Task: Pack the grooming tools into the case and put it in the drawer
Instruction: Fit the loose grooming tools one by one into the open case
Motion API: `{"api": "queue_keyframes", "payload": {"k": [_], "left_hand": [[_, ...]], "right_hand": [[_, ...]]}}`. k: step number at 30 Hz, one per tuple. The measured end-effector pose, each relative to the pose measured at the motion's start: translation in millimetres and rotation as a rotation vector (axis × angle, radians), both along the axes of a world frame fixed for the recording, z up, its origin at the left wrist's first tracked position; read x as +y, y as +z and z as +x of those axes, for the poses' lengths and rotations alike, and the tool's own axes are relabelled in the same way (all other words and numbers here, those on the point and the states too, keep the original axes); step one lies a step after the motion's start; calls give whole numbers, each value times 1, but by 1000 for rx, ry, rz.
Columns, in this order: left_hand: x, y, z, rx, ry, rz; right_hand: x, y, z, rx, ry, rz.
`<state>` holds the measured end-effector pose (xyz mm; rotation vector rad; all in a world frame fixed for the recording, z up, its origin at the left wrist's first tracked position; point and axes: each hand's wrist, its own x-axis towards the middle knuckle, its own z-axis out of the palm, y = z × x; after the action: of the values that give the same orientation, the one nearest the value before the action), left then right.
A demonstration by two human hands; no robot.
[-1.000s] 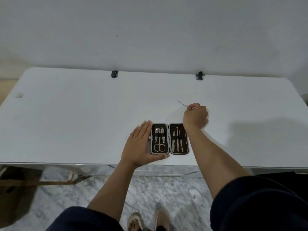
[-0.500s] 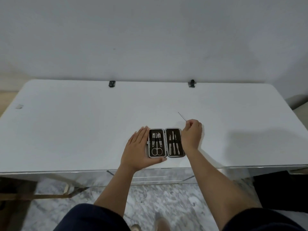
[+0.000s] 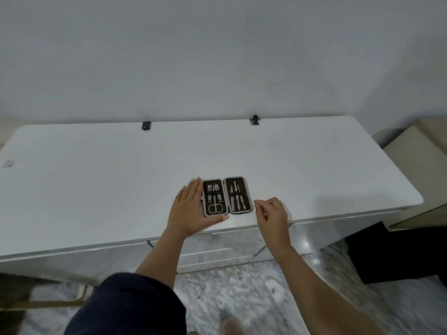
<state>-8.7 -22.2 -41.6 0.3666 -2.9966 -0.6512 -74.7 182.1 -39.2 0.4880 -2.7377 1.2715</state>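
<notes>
Since a second ago the right hand (image 3: 271, 213) has come back from further out on the tabletop (image 3: 96, 180) and now sits just beside the right edge of the case (image 3: 226, 196), closer to the front edge than it was. It's got a thin metal pick (image 3: 249, 197) pinched between thumb and fingertips, and the tip of that pick pokes out over the right half of the case. It's super thin and a bit blurry, so I can't tell if the tip actually touches the lining or one of the tools.

So the case itself is lying open and flat on the tabletop near the front edge, roughly mid-width. Dark lining, grey rim. Left half has a pair of scissors (image 3: 215, 206) with the loops toward the person, plus what look like two clippers above them. Right half has a row of slim metal tools (image 3: 236, 197) lined up side by side.

Left hand (image 3: 191, 209) hasn't budged, it's lying flat and spread out on the tabletop, fingers together, right up against the left side of the case, with the thumb running along the near edge under it. It isn't gripping anything, more like bracing the case. The case is basically sandwiched between the two hands.

Further out: two small black clips (image 3: 146, 125) at the back edge of the tabletop against a plain white wall (image 3: 217, 56), and marble-pattern floor (image 3: 242, 286) below.
</notes>
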Motion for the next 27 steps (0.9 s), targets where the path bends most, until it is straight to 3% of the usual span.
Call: {"api": "queue_keyframes", "payload": {"k": [15,27], "left_hand": [[-2,0,-2,-60,-20,-19],[-2,0,-3,-71,-18,-31]], "right_hand": [[-15,10,17,144,73,431],[-33,13,4,39,112,491]]}}
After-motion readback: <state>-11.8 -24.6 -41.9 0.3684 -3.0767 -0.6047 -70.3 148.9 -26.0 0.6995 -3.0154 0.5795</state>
